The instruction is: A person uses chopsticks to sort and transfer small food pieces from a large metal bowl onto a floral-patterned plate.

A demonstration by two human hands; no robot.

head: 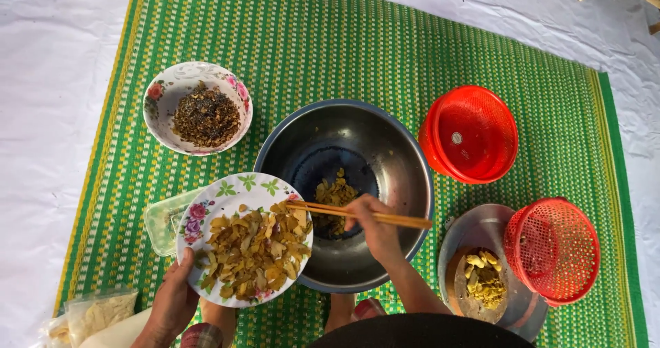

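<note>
My left hand [172,303] grips the near rim of a flower-patterned plate [227,190] heaped with yellow-brown dried slices [254,252]. The plate is held over the near left rim of a large steel bowl [405,162]. My right hand [375,228] holds a pair of wooden chopsticks [344,212] that reach left, their tips at the plate's right edge among the slices. A small pile of the same slices [335,195] lies at the bottom of the steel bowl.
A floral bowl of dark dried bits [206,114] stands at the back left on a green woven mat [344,39]. Two red plastic baskets [471,131] [553,248] sit to the right. A metal tray with a wooden board and yellow pieces [483,276] lies near right. A clear container [161,221] and plastic bags [96,313] are on the left.
</note>
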